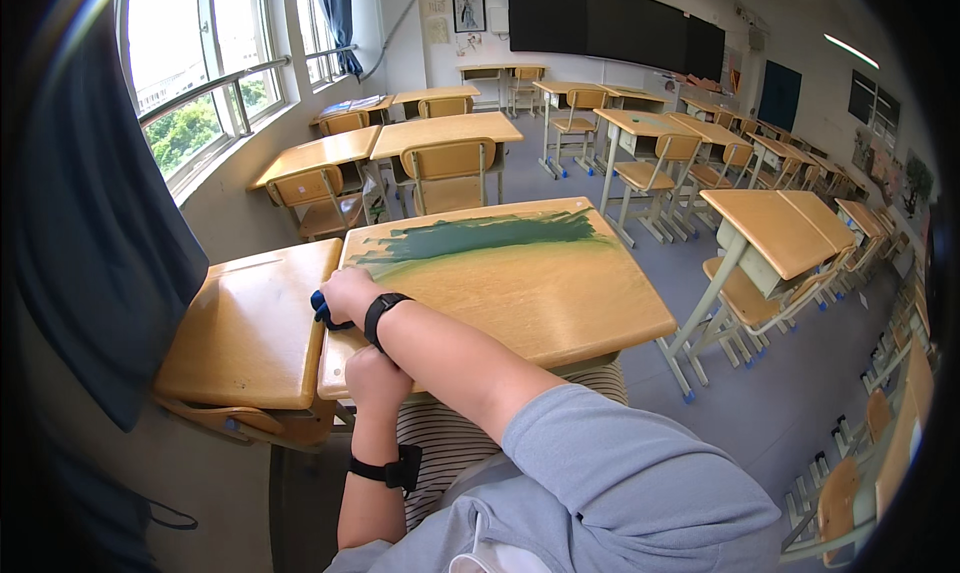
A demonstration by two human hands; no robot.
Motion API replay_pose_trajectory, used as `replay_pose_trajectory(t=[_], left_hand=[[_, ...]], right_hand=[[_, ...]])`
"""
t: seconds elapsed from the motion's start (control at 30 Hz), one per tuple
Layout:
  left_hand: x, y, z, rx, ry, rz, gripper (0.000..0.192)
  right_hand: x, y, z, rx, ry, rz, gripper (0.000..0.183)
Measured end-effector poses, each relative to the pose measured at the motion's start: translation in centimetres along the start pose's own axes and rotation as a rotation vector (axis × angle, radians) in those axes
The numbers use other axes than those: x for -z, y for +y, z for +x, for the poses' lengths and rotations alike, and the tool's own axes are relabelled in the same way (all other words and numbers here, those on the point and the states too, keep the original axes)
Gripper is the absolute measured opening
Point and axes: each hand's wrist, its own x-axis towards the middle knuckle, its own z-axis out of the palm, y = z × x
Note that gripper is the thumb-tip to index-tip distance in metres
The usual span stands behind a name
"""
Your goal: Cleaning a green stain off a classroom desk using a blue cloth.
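In front of me stands a wooden school desk (510,295), its far half covered by a broad smear of dark green paint (487,235) with ragged ends. A yellowish-green haze runs along the smear's near side. My right hand (351,294) reaches across to the desk's left edge and is closed on a dark blue cloth (321,306), mostly hidden by the fingers. My left hand (375,378) is a fist at the near left corner, just below the right wrist; whether it holds anything is hidden. Both wrists wear black straps.
Another wooden desk (247,325) adjoins on the left, a chair (247,419) tucked at its near side. A dark blue curtain (112,220) hangs beside it by the windows. Further desks and chairs stand in rows ahead and to the right, with a blackboard (615,29) on the far wall.
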Motion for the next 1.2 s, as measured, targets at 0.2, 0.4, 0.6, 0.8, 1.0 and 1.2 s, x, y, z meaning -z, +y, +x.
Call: replay_pose_trajectory(t=[0.2, 0.4, 0.6, 0.8, 1.0, 1.2], left_hand=[[0.4, 0.0, 0.1, -0.031, 0.011, 0.019, 0.026], [1.1, 0.4, 0.1, 0.013, 0.015, 0.056, 0.034], [0.3, 0.5, 0.1, -0.009, 0.039, 0.011, 0.033], [0.9, 0.6, 0.2, 0.027, 0.041, 0.046, 0.033], [0.4, 0.6, 0.4, 0.026, 0.022, 0.043, 0.033], [1.1, 0.2, -0.2, 0.024, 0.044, 0.088, 0.033]], right_hand=[[0.1, 2.6, -0.8, -0.134, -0.041, 0.133, 0.041], [0.0, 17.0, -8.0, -0.479, 0.122, 0.157, 0.037], [-0.2, 31.8, -21.3, -0.809, 0.105, 0.123, 0.054], [0.4, 33.6, -24.2, -1.008, 0.016, 0.053, 0.041], [0.4, 29.3, -18.5, -0.864, -0.021, 0.004, 0.032], [1.2, 16.8, -7.9, -0.452, -0.018, 0.029, 0.034]])
